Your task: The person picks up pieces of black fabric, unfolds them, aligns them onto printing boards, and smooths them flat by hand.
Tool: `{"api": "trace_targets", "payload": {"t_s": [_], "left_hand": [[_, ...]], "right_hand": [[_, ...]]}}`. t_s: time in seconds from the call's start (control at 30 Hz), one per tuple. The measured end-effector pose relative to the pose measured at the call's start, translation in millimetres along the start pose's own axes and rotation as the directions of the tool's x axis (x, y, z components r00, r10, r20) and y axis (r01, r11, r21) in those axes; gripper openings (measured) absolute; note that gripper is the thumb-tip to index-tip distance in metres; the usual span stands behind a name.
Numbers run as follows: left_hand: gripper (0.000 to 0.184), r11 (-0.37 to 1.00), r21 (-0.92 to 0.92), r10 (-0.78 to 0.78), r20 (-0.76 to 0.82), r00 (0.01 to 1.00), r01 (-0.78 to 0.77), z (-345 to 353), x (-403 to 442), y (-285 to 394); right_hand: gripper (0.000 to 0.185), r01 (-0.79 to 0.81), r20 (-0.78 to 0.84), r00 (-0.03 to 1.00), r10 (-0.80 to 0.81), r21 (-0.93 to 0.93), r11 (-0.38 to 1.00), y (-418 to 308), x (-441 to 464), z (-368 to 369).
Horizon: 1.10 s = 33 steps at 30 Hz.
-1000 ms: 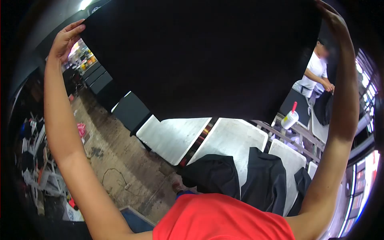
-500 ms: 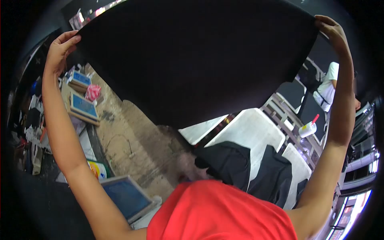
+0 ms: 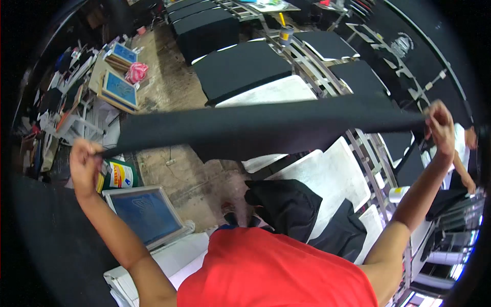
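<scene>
A piece of black cloth [image 3: 266,128] stretches across the view between my two raised hands, its middle hanging in the air over the boards. My left hand [image 3: 85,162] pinches its left corner, above a framed screen [image 3: 146,215] with a blue mesh. Its right corner is gripped by my right hand [image 3: 441,125], with fingers closed. Below the cloth is a white board [image 3: 332,174], partly covered by two crumpled black cloths [image 3: 286,204] close to my body. Farther ahead, another black cloth [image 3: 240,69] lies flat over a board.
A metal rail [image 3: 371,158] runs beside the boards, with a white cup [image 3: 399,193] near it and a can [image 3: 286,36] farther off. More screens [image 3: 120,89] and a pink-striped bag [image 3: 136,72] stand left. A green container [image 3: 123,174] is near my left hand. Another person [image 3: 460,148] is at right.
Both hands have come down from high up, and the cloth has swung from a broad hanging sheet to a narrow, outstretched band. The boards ahead now show beyond it.
</scene>
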<state>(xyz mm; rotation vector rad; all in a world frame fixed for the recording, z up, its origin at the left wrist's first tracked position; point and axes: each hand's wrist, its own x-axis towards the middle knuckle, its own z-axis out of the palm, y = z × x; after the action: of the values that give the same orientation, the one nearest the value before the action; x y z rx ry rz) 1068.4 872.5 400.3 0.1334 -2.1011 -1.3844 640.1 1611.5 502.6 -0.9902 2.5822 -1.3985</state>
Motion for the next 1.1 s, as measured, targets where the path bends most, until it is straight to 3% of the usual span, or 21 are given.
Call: {"api": "trace_targets", "payload": {"t_s": [0.07, 0.13, 0.17, 0.2, 0.23, 0.27, 0.3, 0.33, 0.37, 0.4, 0.43, 0.5, 0.57, 0.6, 0.67, 0.73, 0.87, 0.93, 0.97, 1.0, 1.1], "left_hand": [[0.032, 0.994, -0.104, -0.032, -0.11, 0.993, 0.021, 45.7, -41.3, 19.5], [0.033, 0.998, -0.057, -0.033, -0.105, 0.994, 0.027, 52.2, -69.4, 9.7], [0.029, 0.979, -0.205, -0.003, -0.001, 1.0, 0.003, 55.7, -73.1, 3.1], [0.029, 0.98, -0.198, -0.017, -0.013, 1.0, 0.014, 61.9, -77.4, -4.5], [0.03, 0.989, -0.149, -0.015, -0.122, 0.992, -0.003, 70.4, -79.3, -9.9], [0.03, 0.995, -0.098, -0.009, -0.225, 0.974, -0.014, 77.4, -79.3, -12.7], [0.027, 0.96, -0.206, -0.232, -0.219, 0.948, 0.188, 77.5, -76.6, -11.2], [0.022, 0.942, -0.206, -0.315, -0.263, 0.912, 0.266, 93.9, -58.4, -9.4], [0.02, 0.983, -0.118, -0.17, -0.278, 0.945, 0.143, 116.8, -34.7, -18.0], [0.02, 0.962, -0.114, -0.273, -0.387, 0.881, 0.249, 127.2, -19.8, -30.8], [0.023, 0.931, -0.005, -0.35, -0.289, 0.891, 0.364, 132.1, -2.1, -35.8], [0.03, 0.887, -0.126, -0.462, -0.243, 0.853, 0.445, 156.1, 28.7, -43.6], [0.034, 0.913, -0.127, -0.408, -0.214, 0.888, 0.389, 166.6, 58.8, -73.8], [0.036, 0.888, -0.18, -0.46, -0.317, 0.829, 0.424, 183.7, 75.0, -71.5], [0.038, 0.903, -0.209, -0.423, -0.262, 0.868, 0.376, 182.4, 103.7, -91.5], [0.035, 0.932, -0.221, -0.351, -0.342, 0.872, 0.289, 181.7, 133.7, -105.6], [0.031, 0.979, -0.157, -0.19, -0.476, 0.859, 0.129, 190.2, 177.0, -77.5], [0.029, 0.963, -0.244, -0.044, -0.559, 0.828, -0.114, 194.4, 185.8, -58.9], [0.031, 0.951, -0.27, -0.024, -0.553, 0.833, -0.152, 194.4, 183.2, -55.0], [0.031, 0.952, -0.268, -0.026, -0.554, 0.832, -0.149, 198.5, 176.9, -54.2], [0.039, 0.958, -0.259, -0.053, -0.581, 0.812, -0.123, 212.0, 150.7, -68.0]], "right_hand": [[0.024, 0.113, -0.078, 0.991, -0.105, 0.112, 0.987, 31.2, -16.2, -2.4], [0.024, 0.197, 0.004, 0.979, -0.204, 0.249, 0.948, 73.5, -10.1, -17.4], [0.024, 0.197, 0.021, 0.978, -0.209, 0.257, 0.946, 89.0, 0.6, -20.1], [0.024, 0.202, -0.01, 0.979, -0.206, 0.255, 0.946, 104.5, 11.7, -22.9], [0.024, 0.207, -0.044, 0.978, -0.202, 0.254, 0.945, 113.8, 23.5, -21.5], [0.021, 0.164, -0.07, 0.986, -0.152, 0.202, 0.966, 116.3, 41.8, -15.5], [0.022, 0.092, -0.069, 0.995, -0.079, 0.214, 0.972, 121.2, 62.9, -3.9], [0.022, 0.018, -0.068, 0.998, -0.003, 0.224, 0.974, 120.4, 85.6, 15.2], [0.023, 0.016, -0.054, 0.999, -0.005, 0.202, 0.979, 123.6, 110.5, 32.3], [0.023, 0.016, -0.041, 0.999, -0.009, 0.18, 0.984, 125.8, 135.6, 48.2], [0.023, -0.039, -0.018, 0.999, 0.042, 0.176, 0.984, 123.1, 155.8, 64.6], [0.023, -0.117, 0.054, 0.993, 0.107, 0.235, 0.965, 137.4, 203.1, 83.0], [0.023, -0.173, 0.074, 0.985, 0.156, 0.416, 0.893, 154.9, 244.4, 111.1], [0.023, -0.193, 0.05, 0.979, 0.196, 0.531, 0.825, 155.8, 261.1, 130.0], [0.024, -0.177, 0.131, 0.983, 0.128, 0.508, 0.843, 176.6, 306.8, 138.9], [0.023, -0.07, 0.058, 0.997, 0.042, 0.646, 0.76, 195.8, 353.9, 149.6], [0.024, 0.266, -0.238, 0.963, -0.129, 0.741, 0.617, 183.3, 419.0, 143.0], [0.029, 0.368, -0.262, 0.924, -0.277, 0.803, 0.469, 186.6, 442.1, 120.9], [0.046, 0.349, -0.349, 0.933, -0.085, 0.829, 0.438, 128.3, 380.0, 145.4], [0.03, 0.407, -0.307, 0.91, -0.28, 0.794, 0.452, 167.7, 419.3, 118.7], [0.029, 0.421, -0.335, 0.903, -0.269, 0.81, 0.407, 168.4, 388.9, 129.4]]}}
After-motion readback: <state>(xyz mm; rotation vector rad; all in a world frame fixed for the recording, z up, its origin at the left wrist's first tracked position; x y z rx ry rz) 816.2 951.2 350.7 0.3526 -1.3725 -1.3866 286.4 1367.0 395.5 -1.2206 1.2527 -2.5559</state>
